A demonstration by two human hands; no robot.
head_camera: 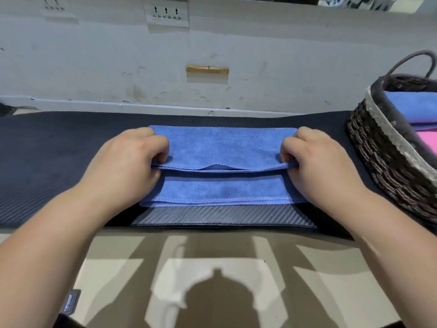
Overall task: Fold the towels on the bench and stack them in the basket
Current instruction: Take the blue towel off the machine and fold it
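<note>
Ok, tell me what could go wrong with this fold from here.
1. The left hand and right hand pinch only the ends of the towel, and the lifted edge sags in the middle, so the fold may land uneven.
2. The towel lies near the front edge of the bench; a pull toward the body might drag it off.
3. The basket already holds towels; a loose fold could sit crooked there.

The white wall (94, 67) ahead is scuffed and stained, with a white socket panel (166, 13) of three outlets high up and a second, fainter panel (54, 5) off to its left. Lower down, a short tan strip (207, 69) is stuck to the wall. Down on the pale floor (113, 268) lies a broad shadow (220, 299), and a small dark grey object (71, 300) sits at the lower left.
</note>
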